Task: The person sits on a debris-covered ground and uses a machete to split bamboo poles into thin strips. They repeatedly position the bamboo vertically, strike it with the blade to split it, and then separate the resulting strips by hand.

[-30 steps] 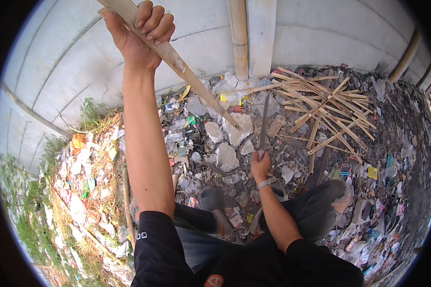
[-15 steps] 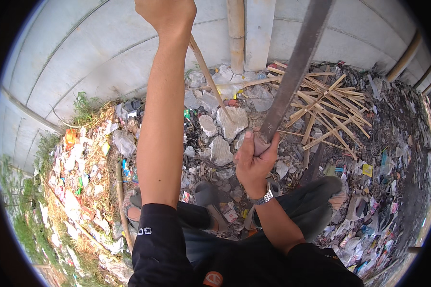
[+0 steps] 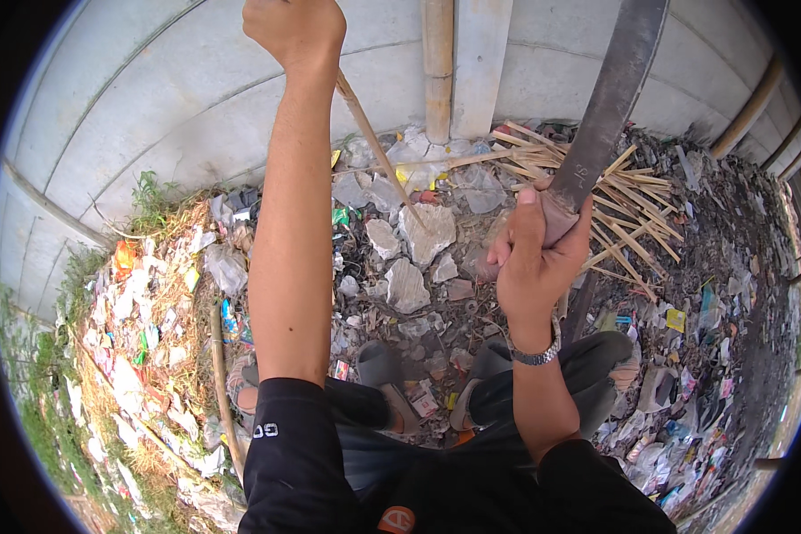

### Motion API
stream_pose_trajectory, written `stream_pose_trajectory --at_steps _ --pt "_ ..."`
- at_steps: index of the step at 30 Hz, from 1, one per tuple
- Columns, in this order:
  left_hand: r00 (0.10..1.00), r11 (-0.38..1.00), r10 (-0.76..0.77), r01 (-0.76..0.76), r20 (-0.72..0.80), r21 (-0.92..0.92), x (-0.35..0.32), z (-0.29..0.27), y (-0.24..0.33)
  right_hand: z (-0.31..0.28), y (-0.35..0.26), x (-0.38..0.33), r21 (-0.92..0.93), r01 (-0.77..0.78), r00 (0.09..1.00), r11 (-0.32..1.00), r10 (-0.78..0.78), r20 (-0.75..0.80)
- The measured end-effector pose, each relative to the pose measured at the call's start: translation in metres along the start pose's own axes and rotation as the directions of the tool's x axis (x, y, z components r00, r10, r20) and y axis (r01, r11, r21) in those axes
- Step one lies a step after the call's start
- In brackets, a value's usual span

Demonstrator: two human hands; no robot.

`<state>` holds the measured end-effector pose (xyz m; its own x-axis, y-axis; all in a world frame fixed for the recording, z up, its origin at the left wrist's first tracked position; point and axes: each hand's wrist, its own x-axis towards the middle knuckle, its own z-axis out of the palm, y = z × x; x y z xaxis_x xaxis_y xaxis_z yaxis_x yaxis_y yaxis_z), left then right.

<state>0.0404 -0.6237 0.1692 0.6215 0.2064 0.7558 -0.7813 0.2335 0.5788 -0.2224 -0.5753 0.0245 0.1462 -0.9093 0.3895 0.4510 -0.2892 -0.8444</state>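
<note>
High at the top edge, my left hand (image 3: 298, 31) is closed round the upper end of a thin bamboo stick (image 3: 374, 138). The stick slants down to the right, its lower end on a rough pale chunk of concrete (image 3: 429, 233). My right hand (image 3: 543, 258), with a metal-band watch at the wrist, grips a machete near the base of its blade. The long dark machete blade (image 3: 610, 98) points up and right, apart from the stick. Most of the machete's handle is hidden in my palm.
Split bamboo strips (image 3: 636, 236) lie heaped right of the concrete, partly behind the blade. A grey panel wall (image 3: 196, 98) with an upright bamboo pole (image 3: 438, 71) stands ahead. Litter covers the ground; a bamboo pole (image 3: 222, 383) lies left of my feet.
My right hand has moved right and farther up with the machete, whose blade now leans more to the right. My left hand has shifted slightly left; the stick's foot stays on the concrete.
</note>
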Motion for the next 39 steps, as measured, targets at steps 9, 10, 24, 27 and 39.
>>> stream_pose_trajectory --at_steps 9,10,24,27,39 --pt "0.999 0.999 -0.015 0.017 0.052 -0.05 -0.003 -0.007 -0.003 -0.122 0.285 -0.141 -0.819 -0.238 0.87 0.523 0.489 0.06" --pt "0.996 0.994 -0.045 0.052 0.076 -0.097 0.003 -0.009 -0.004 -0.138 0.29 -0.134 -0.835 -0.334 0.779 0.437 0.627 0.017" --pt "1.0 0.999 -0.027 0.027 0.013 -0.04 0.006 -0.019 -0.013 0.007 0.09 -0.054 0.036 -0.076 0.993 0.996 0.079 -0.084" --pt "0.997 0.998 0.059 -0.061 0.051 0.028 -0.007 -0.003 0.0 -0.077 0.214 -0.113 -0.728 0.057 0.962 0.683 0.158 0.223" --pt "0.94 0.848 -0.34 0.32 0.03 -0.423 -0.093 -0.054 -0.067 -0.06 0.048 0.011 -0.161 -0.154 0.979 0.975 0.172 0.108"
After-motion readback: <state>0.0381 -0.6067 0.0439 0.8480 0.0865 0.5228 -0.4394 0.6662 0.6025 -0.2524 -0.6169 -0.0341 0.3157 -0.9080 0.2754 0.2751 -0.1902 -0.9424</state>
